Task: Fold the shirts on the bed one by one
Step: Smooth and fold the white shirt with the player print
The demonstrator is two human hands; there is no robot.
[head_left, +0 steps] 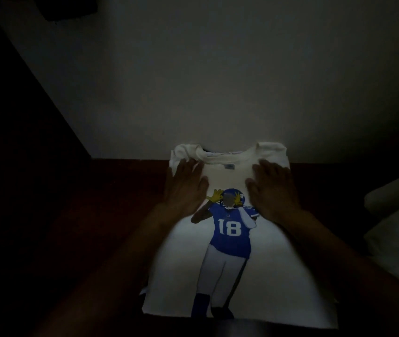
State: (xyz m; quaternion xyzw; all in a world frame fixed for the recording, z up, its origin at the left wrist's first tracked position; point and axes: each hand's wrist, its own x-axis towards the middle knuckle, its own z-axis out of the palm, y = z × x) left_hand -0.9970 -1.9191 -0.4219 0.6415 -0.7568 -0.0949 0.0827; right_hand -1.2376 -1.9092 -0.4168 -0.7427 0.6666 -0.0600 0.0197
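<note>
White T-shirt (283,276) with a blue number-18 football player print (230,229) lies front-up on the dark red bed cover (120,190), with its collar (227,160) away from the person and its hem nearest them. The left hand (185,188) rests flat on the shoulder at their left side, fingers straight and a little spread, holding nothing. The right hand (275,190) lies the same way on the other shoulder, palm down, fingers pointing toward the collar.

Both shoulder corners look bunched and doubled under. The sleeves therefore seem to be tucked in already, leaving the shirt a long narrow panel. The step in hand appears to be smoothing that panel before folding it end to end. To do it well:

- Press evenly with both palms.
- Flatten the lumpy shoulder corners first, or the fold is likely to come out thick and crooked.
- Sweep outward and down toward the hem so wrinkles leave at the edges.
- Hold the side edges parallel.

Beyond the shirt stands a pale wall (217,69). At the right, pale cloth shapes (392,215) lie on the bed, too dim to name.
</note>
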